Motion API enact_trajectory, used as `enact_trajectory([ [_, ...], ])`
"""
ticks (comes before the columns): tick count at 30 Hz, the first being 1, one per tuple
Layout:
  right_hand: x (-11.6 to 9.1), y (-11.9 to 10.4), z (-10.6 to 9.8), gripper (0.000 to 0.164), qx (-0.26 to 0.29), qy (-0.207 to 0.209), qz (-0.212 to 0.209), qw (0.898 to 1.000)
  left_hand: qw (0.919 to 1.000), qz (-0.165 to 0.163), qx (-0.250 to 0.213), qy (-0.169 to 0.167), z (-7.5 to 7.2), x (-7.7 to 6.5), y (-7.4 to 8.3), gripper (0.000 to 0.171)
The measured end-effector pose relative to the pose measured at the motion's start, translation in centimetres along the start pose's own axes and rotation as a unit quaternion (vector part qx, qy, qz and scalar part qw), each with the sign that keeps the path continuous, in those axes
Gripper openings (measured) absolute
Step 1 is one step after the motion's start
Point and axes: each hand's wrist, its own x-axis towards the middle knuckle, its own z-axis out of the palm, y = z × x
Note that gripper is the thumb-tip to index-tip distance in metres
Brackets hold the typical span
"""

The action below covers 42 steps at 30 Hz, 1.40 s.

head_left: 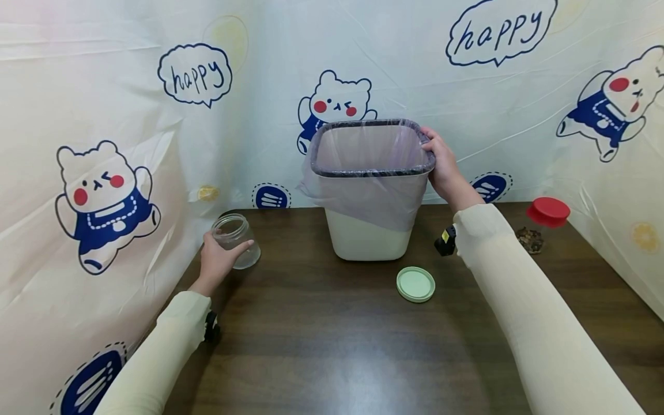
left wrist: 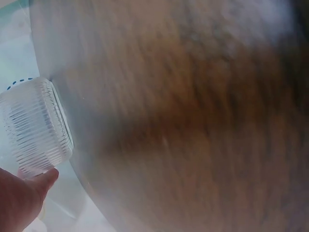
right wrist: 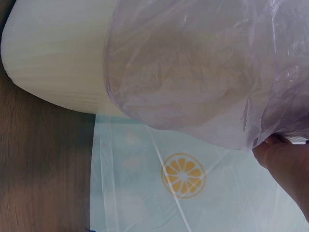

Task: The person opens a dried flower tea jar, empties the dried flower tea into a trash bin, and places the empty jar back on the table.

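My left hand [head_left: 219, 262] grips an uncapped clear glass jar [head_left: 249, 255] near the table's far left edge, thumb on one side and fingers round the other. In the left wrist view the jar [left wrist: 36, 125] shows ribbed walls, with my thumb against it. My right hand [head_left: 444, 168] holds the top right edge of a white trash bin [head_left: 368, 245], fingers hooked over the rim. A thin purple bin liner [head_left: 386, 199] with a dark band round the rim hangs over the bin's outside. In the right wrist view, the liner [right wrist: 188, 82] bunches at my fingers.
A pale green round lid [head_left: 415, 284] lies on the brown wooden table [head_left: 321, 346], in front of the bin. At the far right, beyond my right forearm, stands a red-lidded jar [head_left: 549, 212] with dark dried bits inside. A printed curtain [head_left: 270, 86] surrounds the table's back and sides.
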Motion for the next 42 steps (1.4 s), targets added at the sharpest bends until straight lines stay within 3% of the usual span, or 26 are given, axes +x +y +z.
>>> enact_trajectory([
  [8, 0.0, 0.0, 0.0, 0.059, 0.005, -0.003, -0.001, 1.000, 0.9997, 0.006, -0.015, -0.016, -0.2, 0.0, -0.2, 0.115],
  [17, 0.1, 0.1, -0.1, 0.059, -0.001, -0.001, -0.004, 1.000, 0.9912, 0.074, -0.085, 0.069, 0.0, 0.4, 0.7, 0.099],
  [25, 0.1, 0.0, -0.1, 0.059, -0.001, 0.000, -0.002, 1.000, 0.9883, 0.086, -0.096, 0.081, -0.9, 0.3, 4.3, 0.097],
  [36, 0.1, 0.0, -0.2, 0.059, 0.000, 0.002, 0.000, 1.000, 0.9746, 0.159, -0.117, 0.107, -1.1, 1.3, 10.1, 0.092],
  [42, 0.1, 0.0, -0.2, 0.060, 0.006, 0.001, -0.003, 1.000, 0.9639, 0.208, -0.151, 0.067, -0.3, 1.3, 13.8, 0.081],
])
